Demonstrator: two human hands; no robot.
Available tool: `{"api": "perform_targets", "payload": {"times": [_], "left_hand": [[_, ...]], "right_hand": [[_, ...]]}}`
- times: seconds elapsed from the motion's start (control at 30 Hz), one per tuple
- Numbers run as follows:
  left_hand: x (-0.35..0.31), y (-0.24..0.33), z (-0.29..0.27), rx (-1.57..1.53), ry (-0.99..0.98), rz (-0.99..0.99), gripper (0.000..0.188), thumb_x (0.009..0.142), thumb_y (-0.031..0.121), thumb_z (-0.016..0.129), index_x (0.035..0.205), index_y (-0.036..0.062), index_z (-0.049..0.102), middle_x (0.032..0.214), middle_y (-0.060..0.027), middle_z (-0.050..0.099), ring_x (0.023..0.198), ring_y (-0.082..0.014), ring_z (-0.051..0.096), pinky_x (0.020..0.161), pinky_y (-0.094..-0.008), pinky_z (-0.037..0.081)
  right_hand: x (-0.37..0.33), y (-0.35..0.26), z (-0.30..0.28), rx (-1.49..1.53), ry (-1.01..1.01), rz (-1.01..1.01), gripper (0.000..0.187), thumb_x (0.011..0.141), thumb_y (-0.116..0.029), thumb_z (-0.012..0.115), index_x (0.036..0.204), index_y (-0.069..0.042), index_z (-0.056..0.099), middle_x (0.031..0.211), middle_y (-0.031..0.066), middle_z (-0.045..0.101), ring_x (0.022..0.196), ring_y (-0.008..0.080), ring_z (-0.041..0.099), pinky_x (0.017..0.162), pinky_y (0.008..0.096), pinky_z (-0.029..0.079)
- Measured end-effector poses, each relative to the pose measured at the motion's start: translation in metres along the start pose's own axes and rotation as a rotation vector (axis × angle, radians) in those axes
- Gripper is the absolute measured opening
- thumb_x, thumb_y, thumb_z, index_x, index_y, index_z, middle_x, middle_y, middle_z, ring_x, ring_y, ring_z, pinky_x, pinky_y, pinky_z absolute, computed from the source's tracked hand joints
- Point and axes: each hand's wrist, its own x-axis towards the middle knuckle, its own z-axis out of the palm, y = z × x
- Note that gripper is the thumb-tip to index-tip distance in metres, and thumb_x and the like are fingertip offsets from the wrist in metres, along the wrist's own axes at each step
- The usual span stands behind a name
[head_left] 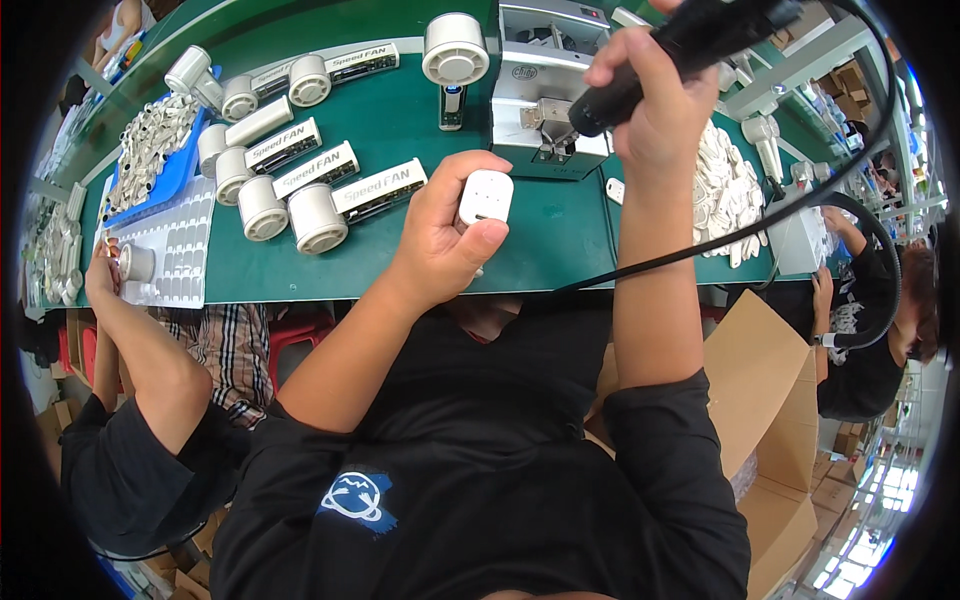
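While the top edge of my view crops the black corded tool (pixel 692 46) in the right hand (pixel 662 115), its fingers closed round it, the left hand (pixel 440 235) holds one white piece (pixel 487 196) between thumb and curled fingers, its back hidden from me. I count four white fans (pixel 322 222) in the nearest row on the desk (pixel 560 240); the heaped white parts (pixel 728 200) beside the metal machine (pixel 548 76) defy counting.
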Motion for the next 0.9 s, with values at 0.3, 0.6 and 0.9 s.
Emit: {"api": "perform_targets", "payload": {"times": [0.3, 0.6, 0.9], "left_hand": [[0.000, -0.001, -0.005, -0.004, 0.014, 0.002, 0.046, 0.083, 0.034, 0.062, 0.115, 0.0043, 0.046, 0.080, -0.0004, 0.049, 0.070, -0.0075, 0.044, 0.060, -0.0213, 0.037], [0.005, -0.003, 0.016, 0.286, -0.040, 0.170, 0.053, 0.075, 0.042, 0.067, 0.109, 0.0041, 0.052, 0.100, -0.0148, 0.057, 0.091, -0.0327, 0.057, 0.079, -0.0365, 0.046], [0.004, 0.004, 0.015, 0.260, -0.104, 0.106, 0.059, 0.078, 0.051, 0.058, 0.112, 0.0041, 0.047, 0.101, -0.0160, 0.056, 0.089, -0.0359, 0.056, 0.074, -0.0395, 0.045]], "right_hand": [[-0.002, 0.031, -0.021, -0.013, -0.168, -0.067, 0.039, 0.079, -0.004, 0.059, 0.114, 0.000, 0.042, 0.066, 0.0101, 0.055, 0.055, 0.0184, 0.055, 0.055, 0.0317, 0.047], [-0.021, -0.041, -0.032, 0.138, -0.257, 0.017, 0.052, 0.087, -0.022, 0.049, 0.128, 0.003, 0.031, 0.076, 0.0059, 0.045, 0.058, 0.0107, 0.042, 0.055, 0.0228, 0.042], [-0.030, -0.071, 0.008, 0.179, -0.409, -0.113, 0.081, 0.084, -0.070, 0.030, 0.123, 0.001, 0.036, 0.061, 0.0146, 0.049, 0.041, 0.0218, 0.046, 0.035, 0.0323, 0.040]]}}
